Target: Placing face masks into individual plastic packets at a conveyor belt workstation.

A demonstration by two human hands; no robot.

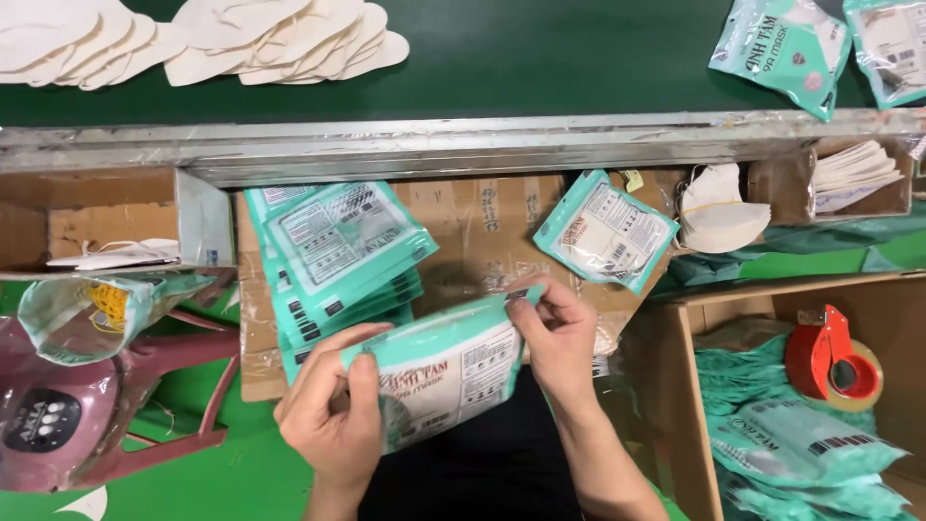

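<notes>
Both my hands hold one teal-and-white mask packet [446, 371] over my lap. My left hand [333, 410] pinches its lower left end between thumb and fingers. My right hand [555, 333] pinches the upper right edge of the packet with its fingertips. Just behind the packet lies a fanned stack of the same packets [338, 246] on a flat sheet of cardboard [482, 217]. A single packet [606, 232] lies further right on the cardboard.
A green conveyor belt [540, 53] carries white masks [280, 39] and two packets [783, 43]. A bundle of white masks [719, 212] sits right of centre. At right, a cardboard box [690, 386] holds packets and a red tape dispenser [831, 357]. A pink plastic chair [164, 386] stands left.
</notes>
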